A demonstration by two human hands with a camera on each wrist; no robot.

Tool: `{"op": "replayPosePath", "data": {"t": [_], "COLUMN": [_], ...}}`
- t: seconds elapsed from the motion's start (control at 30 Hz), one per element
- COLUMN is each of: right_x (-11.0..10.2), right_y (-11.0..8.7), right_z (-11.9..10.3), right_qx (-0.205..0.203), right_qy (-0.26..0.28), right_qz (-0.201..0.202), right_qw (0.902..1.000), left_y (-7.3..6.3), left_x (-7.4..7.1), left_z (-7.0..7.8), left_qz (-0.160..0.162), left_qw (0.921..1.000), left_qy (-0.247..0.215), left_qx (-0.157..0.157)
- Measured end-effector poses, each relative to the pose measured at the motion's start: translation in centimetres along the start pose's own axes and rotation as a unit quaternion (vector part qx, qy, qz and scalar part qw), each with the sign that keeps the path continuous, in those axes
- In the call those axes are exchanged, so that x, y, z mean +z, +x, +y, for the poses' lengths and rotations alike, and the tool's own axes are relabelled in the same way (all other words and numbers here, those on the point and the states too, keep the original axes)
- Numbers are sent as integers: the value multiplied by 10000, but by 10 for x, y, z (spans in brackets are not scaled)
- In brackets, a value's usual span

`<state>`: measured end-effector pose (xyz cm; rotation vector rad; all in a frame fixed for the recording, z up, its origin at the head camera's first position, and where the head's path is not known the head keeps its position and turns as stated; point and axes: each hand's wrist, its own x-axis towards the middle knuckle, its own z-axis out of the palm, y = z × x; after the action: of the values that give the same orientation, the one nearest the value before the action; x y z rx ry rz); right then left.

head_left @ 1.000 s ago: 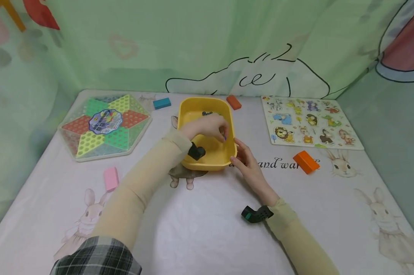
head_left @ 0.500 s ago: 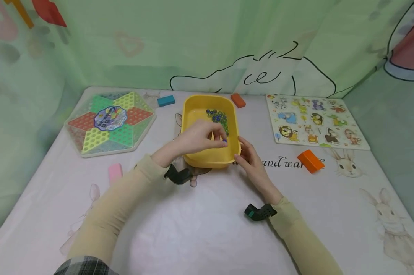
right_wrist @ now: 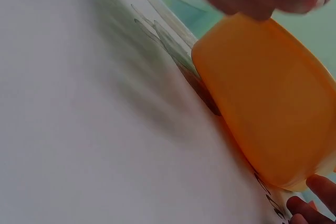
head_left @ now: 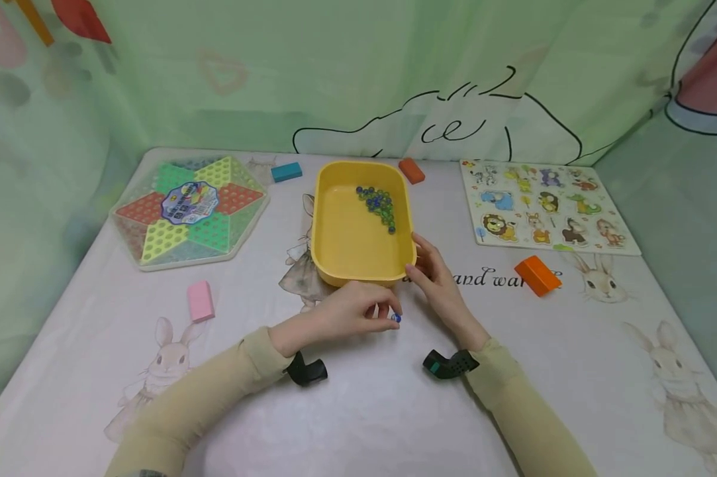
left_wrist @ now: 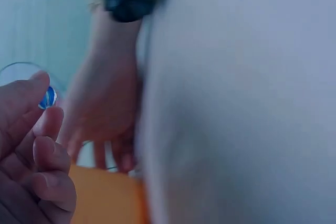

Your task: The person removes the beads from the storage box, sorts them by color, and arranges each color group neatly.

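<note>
Your left hand (head_left: 349,311) has a blue marble (head_left: 396,318) pinched at the tips of thumb and forefinger, with hardly any gap beyond the marble's own width; your other fingers curl in behind it. The marble sits at the right end of that hand, on the near side of the yellow tub (head_left: 347,242), outside its rim, and the wrist views show it above the white cloth (head_left: 358,411). Your right hand (head_left: 438,285) is just to the right of the marble and a little farther off, its thumb and fingers parted around the tub's near right corner, gripping it there. Inside the tub, the other marbles (head_left: 379,202) lie in a loose cluster toward the far right, well apart from your left hand. To your left lie a pink block (head_left: 200,301) and, farther off, a star-patterned board (head_left: 189,212); to your right, an orange block (head_left: 537,275) lies near an animal puzzle board (head_left: 549,205).
</note>
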<state>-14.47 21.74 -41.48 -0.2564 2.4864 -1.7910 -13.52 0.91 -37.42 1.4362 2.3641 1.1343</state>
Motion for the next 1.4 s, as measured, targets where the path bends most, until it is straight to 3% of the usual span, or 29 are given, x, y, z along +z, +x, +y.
{"op": "replayPosePath", "data": {"t": [0.13, 0.33, 0.63, 1.4], "right_x": [1, 2, 1, 0], "right_y": [1, 1, 1, -1], "right_z": [-1, -3, -4, -2], "right_qx": [35, 44, -37, 0], "right_qy": [33, 29, 68, 61], "right_qz": [-10, -32, -47, -45], "right_qw": [10000, 10000, 10000, 10000], "left_y": [3, 8, 12, 18], "left_x": [11, 18, 25, 30], "left_z": [-7, -13, -22, -17], "left_qz": [-218, -239, -252, -507], "left_qw": [9991, 9978, 9963, 9880], "left_qy": [152, 335, 259, 793], "left_qx": [-319, -522, -778, -1228]}}
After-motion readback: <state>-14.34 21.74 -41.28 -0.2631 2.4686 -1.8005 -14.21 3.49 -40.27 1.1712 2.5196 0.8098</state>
